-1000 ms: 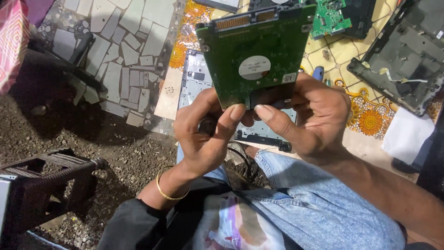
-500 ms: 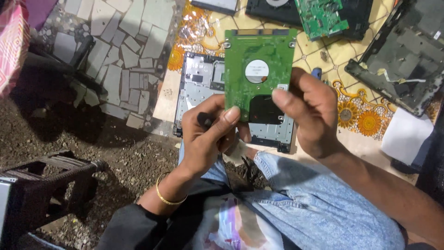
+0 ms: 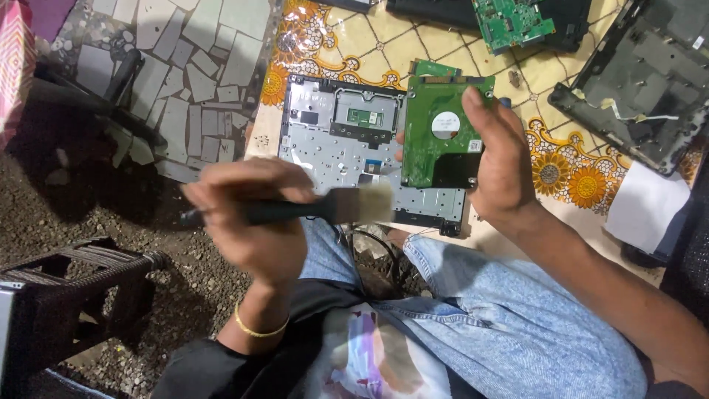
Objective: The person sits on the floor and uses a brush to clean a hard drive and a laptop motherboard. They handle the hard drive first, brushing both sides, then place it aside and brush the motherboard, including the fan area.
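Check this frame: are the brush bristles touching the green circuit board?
No. The brush in the left hand ends short of the green circuit board, which the right hand holds.

- Your left hand (image 3: 255, 222) is bare; a thin gold bangle (image 3: 258, 329) circles that wrist.
- Your right hand (image 3: 502, 166) and forearm are bare, without any sleeve.
- You wear light blue jeans (image 3: 517, 325) and a dark top (image 3: 221, 369) with a pale printed front.

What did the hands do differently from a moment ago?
The left hand let go of the green hard drive and now swings a black brush, blurred, near it. The right hand holds the drive alone, as before. The grey metal panel stayed underneath.
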